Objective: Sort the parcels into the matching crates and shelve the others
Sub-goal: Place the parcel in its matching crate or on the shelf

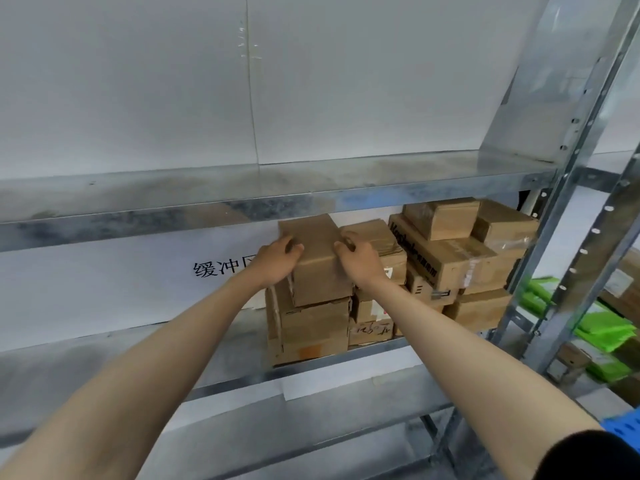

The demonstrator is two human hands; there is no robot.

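Observation:
A plain brown cardboard parcel (317, 265) sits on top of a larger cardboard box (311, 327) on the middle level of a metal shelf (221, 344). My left hand (275, 259) grips its left side and my right hand (358, 259) grips its right side, both arms stretched forward. The parcel's top almost reaches the shelf board above (242, 202). Right beside it stand several more stacked cardboard parcels (460, 258), some taped and labelled.
A white sign with black characters (214, 268) lines the shelf's back, left of the boxes. A perforated steel upright (571, 237) rises at the right. Green packets (602, 330) lie beyond it. A blue crate corner (623, 424) shows at the lower right.

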